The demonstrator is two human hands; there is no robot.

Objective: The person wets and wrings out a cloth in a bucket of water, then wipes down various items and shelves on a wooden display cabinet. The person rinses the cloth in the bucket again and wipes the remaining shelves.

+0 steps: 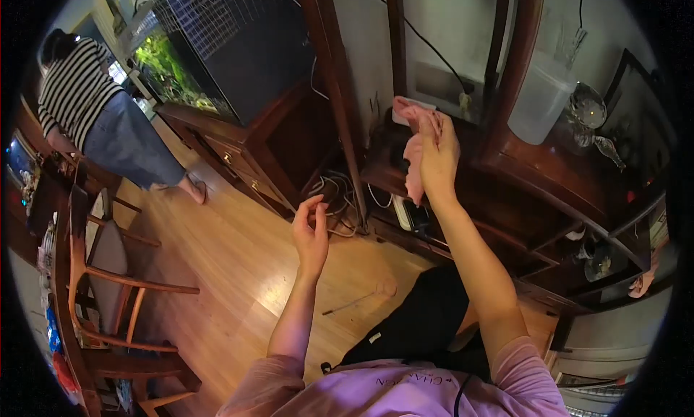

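My right hand [439,157] is closed around a pink cloth [413,164], which hangs down beside the fingers. Behind the cloth's top end, a white object [400,113] shows in part on the dark wooden shelf unit [477,178]. My left hand [311,236] is raised over the floor with its fingers loosely bent and nothing in it. Nearest to it are tangled cables [336,193] at the foot of the cabinet.
A translucent plastic container [538,99] and glassware [587,106] stand on the unit's right side. A thin stick [350,303] lies on the wooden floor. At left are a chair [108,265], a fish tank [170,66] and a person in a striped top [79,92], turned away.
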